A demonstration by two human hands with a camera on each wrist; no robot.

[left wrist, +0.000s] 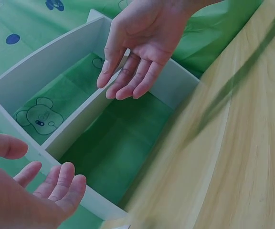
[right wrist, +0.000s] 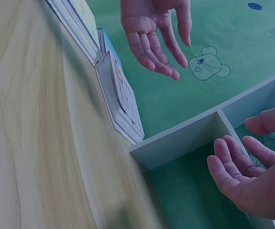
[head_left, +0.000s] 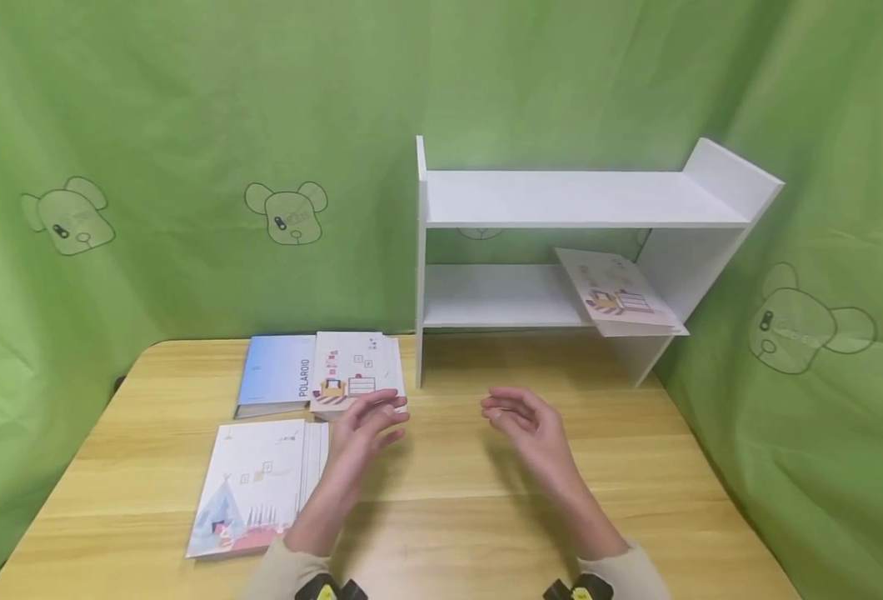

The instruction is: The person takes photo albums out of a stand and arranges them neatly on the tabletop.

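Observation:
Both hands hover over the wooden table, palms turned toward each other, holding nothing. My left hand (head_left: 359,437) has loosely bent fingers, just right of the stacked books. My right hand (head_left: 531,433) mirrors it, below the white two-tier shelf (head_left: 584,200). A thin illustrated book (head_left: 614,292) lies tilted on the shelf's lower tier at the right, its front edge sticking out past the board. On the table at left are a blue book marked POLAROID (head_left: 275,371), a pile topped by an illustrated book (head_left: 347,367), and a nearer pile topped by a tent-picture book (head_left: 250,487).
A green curtain (head_left: 187,283) with bear-head outlines hangs behind the table and along its right side. The shelf's left side panel (head_left: 420,275) stands close beside the rear books. The wooden tabletop (head_left: 449,533) extends beneath both forearms.

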